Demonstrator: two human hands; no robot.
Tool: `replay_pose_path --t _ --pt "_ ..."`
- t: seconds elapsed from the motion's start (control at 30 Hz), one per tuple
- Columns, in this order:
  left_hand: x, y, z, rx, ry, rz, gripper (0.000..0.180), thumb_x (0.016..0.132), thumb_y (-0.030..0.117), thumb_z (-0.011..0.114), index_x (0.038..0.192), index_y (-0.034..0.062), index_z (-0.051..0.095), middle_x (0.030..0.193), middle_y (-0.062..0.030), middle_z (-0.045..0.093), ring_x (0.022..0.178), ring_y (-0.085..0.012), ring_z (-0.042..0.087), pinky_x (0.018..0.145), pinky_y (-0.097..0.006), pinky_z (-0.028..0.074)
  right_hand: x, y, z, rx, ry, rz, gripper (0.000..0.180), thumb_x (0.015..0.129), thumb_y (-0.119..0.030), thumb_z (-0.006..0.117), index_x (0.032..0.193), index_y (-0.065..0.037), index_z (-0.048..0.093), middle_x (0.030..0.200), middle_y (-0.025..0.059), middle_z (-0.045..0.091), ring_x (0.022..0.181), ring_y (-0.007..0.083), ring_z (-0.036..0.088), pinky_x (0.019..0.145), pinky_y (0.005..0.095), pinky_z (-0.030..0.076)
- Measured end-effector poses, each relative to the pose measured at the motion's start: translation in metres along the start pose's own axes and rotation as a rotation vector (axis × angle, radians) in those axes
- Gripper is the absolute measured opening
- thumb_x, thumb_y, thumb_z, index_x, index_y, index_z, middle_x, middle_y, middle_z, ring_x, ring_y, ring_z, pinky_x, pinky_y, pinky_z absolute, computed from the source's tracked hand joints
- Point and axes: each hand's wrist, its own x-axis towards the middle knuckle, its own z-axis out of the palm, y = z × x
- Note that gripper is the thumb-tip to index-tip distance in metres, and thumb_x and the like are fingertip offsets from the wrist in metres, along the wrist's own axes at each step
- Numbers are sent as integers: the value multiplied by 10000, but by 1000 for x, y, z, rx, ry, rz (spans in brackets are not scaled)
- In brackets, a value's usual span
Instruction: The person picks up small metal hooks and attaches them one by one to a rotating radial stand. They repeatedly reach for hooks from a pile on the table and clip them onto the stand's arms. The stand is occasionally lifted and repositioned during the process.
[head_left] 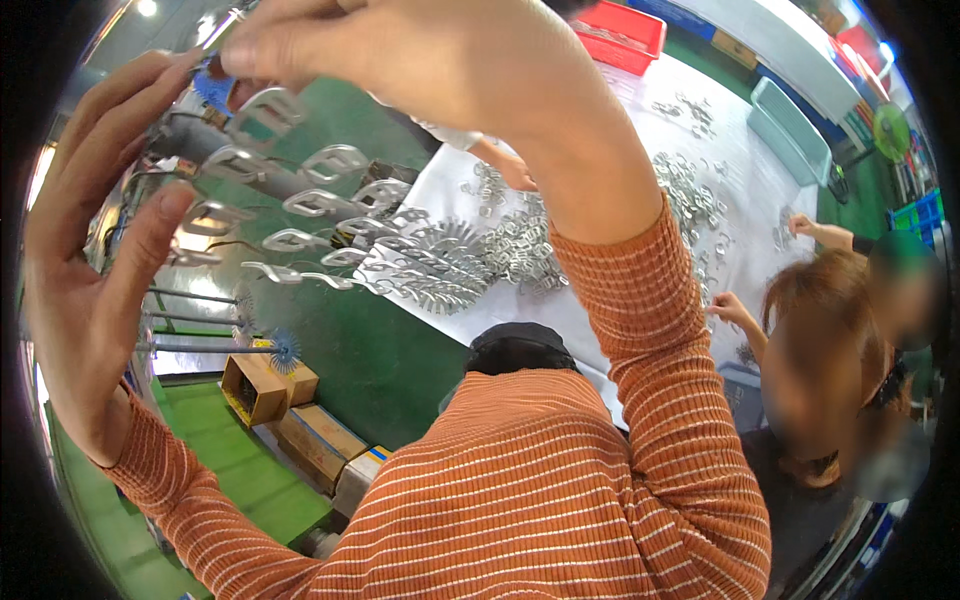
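My left hand (pixel 88 230) is raised at the left, palm toward the hanging metal parts. Its thumb stands apart from the long fingers, whose tips meet those of my right hand. Coming over the top, my right hand (pixel 330 45) pinches near a small dark piece at the upper left; what exactly it holds is hidden. Below both hands hang silver buckles (pixel 335 163), flat frames with a bar across, in curved rows. One buckle (pixel 212 217) lies beside my left thumb, but I cannot tell whether they touch. Thin wires run among the buckles.
Loose silver buckles (pixel 525 245) are heaped on a white-covered table (pixel 735 110). A red bin (pixel 625 35) and a pale green bin (pixel 790 130) stand there. Co-workers' hands (pixel 735 312) reach in from the right. Cardboard boxes (pixel 318 440) and rods with round brushes (pixel 285 350) are lower left.
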Motion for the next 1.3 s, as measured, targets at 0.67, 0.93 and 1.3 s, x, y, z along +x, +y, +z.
replay_pose_path --t 0.67,0.93,1.3 --pt "-5 -5 4 50 73 66 541 784 101 639 1308 76 511 1241 -137 527 1081 -333 543 908 -391 439 -81 45 -36 -817 1437 -5 260 824 -190 665 991 5 703 865 98 702 834 136 624 823 266 454" --pt "-7 -23 -9 -60 -51 200 743 679 -26 532 1399 53 370 1391 -166 428 1257 -361 435 1045 -438 356 -55 40 -1 -1153 1265 70 242 837 -177 645 1029 -34 681 986 95 687 875 159 643 815 278 468" --pt "0 -1 -3 -181 59 194 699 615 -177 519 1243 123 579 1239 -104 558 1123 -320 552 883 -397 484 17 27 64 -470 811 -193 141 844 -11 624 963 52 668 853 63 672 788 102 635 717 211 489"
